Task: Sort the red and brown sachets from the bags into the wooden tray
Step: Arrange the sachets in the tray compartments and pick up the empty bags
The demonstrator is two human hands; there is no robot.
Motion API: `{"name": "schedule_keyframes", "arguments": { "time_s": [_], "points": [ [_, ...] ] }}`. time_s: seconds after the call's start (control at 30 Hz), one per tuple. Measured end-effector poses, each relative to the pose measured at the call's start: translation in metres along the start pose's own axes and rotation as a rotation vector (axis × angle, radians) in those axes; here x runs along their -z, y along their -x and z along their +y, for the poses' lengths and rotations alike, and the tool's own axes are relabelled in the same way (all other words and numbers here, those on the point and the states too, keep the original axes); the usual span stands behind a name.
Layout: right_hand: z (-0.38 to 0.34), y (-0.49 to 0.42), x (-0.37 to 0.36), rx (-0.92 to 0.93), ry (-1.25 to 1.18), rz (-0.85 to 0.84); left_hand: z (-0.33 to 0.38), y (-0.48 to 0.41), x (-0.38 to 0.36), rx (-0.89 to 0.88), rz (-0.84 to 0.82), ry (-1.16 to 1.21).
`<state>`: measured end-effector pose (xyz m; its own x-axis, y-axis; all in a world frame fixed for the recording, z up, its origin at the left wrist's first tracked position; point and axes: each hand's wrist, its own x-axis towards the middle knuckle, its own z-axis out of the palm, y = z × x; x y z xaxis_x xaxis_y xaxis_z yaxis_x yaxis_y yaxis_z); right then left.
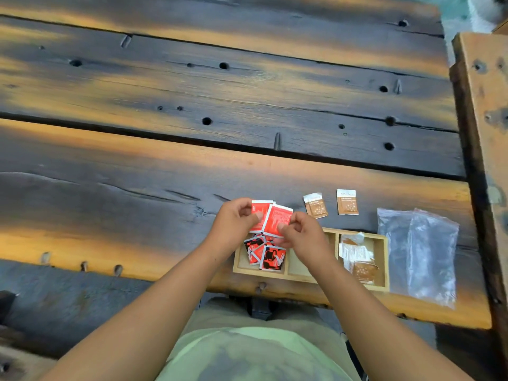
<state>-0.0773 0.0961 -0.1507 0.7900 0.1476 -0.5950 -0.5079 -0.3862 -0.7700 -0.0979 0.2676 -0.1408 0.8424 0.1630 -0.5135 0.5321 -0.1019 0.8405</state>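
The left hand (233, 224) pinches a red sachet (257, 213), possibly several stacked. The right hand (302, 237) pinches a second red sachet (277, 219) overlapping it, above the left compartment of the wooden tray (383, 265). Two brown sachets (347, 202) lie at the tray's 12 o'clock.

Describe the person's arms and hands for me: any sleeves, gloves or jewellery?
No gloves, watch or rings show on the left hand or right hand. Both forearms are uncovered, with no sleeve in view up to the picture's edge. Below them the person wears a pale green shirt.
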Motion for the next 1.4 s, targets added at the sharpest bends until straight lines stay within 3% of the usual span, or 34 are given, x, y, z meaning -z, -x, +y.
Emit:
{"name": "schedule_keyframes", "arguments": {
  "time_s": [0.17, 0.47, 0.67, 1.1, 1.4],
  "points": [
    [0.015, 0.014, -0.006, 0.107, 0.267, 0.039, -0.018, 0.015, -0.003, -0.067, -0.076, -0.055],
    [0.028, 0.031, -0.017, 0.283, 0.682, 0.09, -0.057, 0.03, -0.013, -0.089, -0.063, -0.352],
    [0.039, 0.031, -0.017, 0.266, 0.838, 0.05, -0.063, 0.031, -0.012, -0.32, -0.066, -0.726],
    [0.039, 0.031, -0.019, 0.223, 0.855, 0.066, -0.061, 0.02, -0.009, -0.303, -0.015, -0.821],
    [0.016, 0.028, 0.047, 0.157, 0.602, 0.158, -0.027, 0.006, -0.022, -0.357, -0.013, -0.688]
  ]
}}
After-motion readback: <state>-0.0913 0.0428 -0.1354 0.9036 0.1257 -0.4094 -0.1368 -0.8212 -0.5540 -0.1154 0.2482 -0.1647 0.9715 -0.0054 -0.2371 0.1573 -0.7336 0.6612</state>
